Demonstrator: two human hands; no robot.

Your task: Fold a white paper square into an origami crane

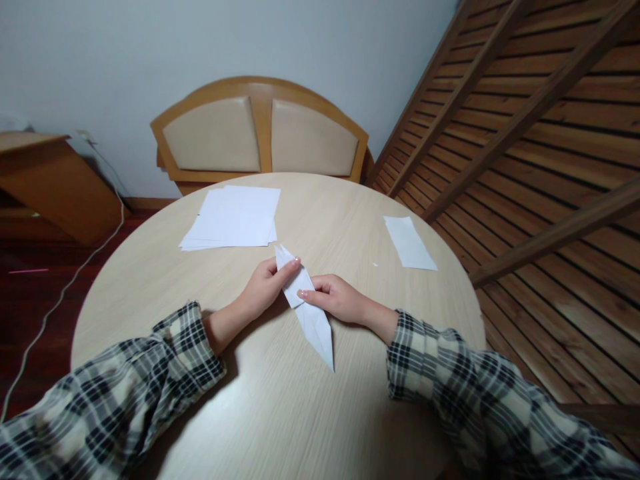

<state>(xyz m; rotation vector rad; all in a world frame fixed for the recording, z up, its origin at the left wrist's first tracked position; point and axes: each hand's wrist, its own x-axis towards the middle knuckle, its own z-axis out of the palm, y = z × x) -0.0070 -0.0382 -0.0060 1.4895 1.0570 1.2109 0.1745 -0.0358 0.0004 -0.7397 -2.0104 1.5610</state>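
A narrow folded piece of white paper [314, 326], pointed at its near end, is held over the middle of the table, slanting from upper left to lower right. My left hand [267, 285] pinches its upper left part, the thumb lying on top. My right hand [338, 297] grips it around the middle from the right, thumb pressed on the upper face. The other fingers of both hands are mostly hidden behind the paper. Crease lines and layered flaps show on its lower half.
A stack of white paper sheets [235, 217] lies at the back left of the round wooden table [240, 427]. A narrower white strip of paper [410, 243] lies at the right, with a tiny paper scrap [375, 265] beside it. Behind stands a padded wooden headboard [265, 127].
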